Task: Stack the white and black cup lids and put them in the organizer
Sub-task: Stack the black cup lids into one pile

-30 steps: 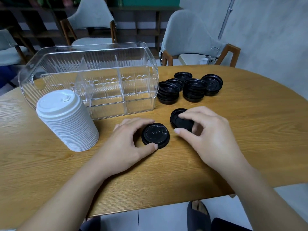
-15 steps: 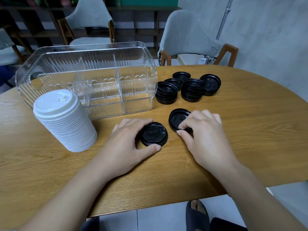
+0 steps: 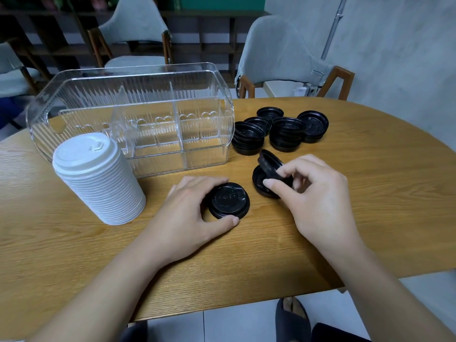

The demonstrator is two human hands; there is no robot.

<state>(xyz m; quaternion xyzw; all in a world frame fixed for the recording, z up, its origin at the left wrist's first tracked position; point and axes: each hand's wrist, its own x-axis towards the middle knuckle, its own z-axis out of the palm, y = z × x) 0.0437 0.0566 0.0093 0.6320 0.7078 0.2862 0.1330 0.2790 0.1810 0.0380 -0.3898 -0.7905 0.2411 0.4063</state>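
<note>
Broadly, the oval wooden bench (image 3: pixel 370 193) carries a clear ribbed plastic organizer (image 3: pixel 133 114), a tall white lid stack (image 3: pixel 98 178) and black lid piles (image 3: pixel 278 132). Left hand (image 3: pixel 192 213) grips a flat black lid (image 3: pixel 229 201); right hand (image 3: pixel 318 193) pinches a tilted black lid (image 3: pixel 269 161) over another lid (image 3: pixel 259 181).

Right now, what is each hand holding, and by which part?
The right hand pinches a tilted black lid by its near rim, lifting it off another lid. The left hand grips a black lid stack around its rim.
</note>
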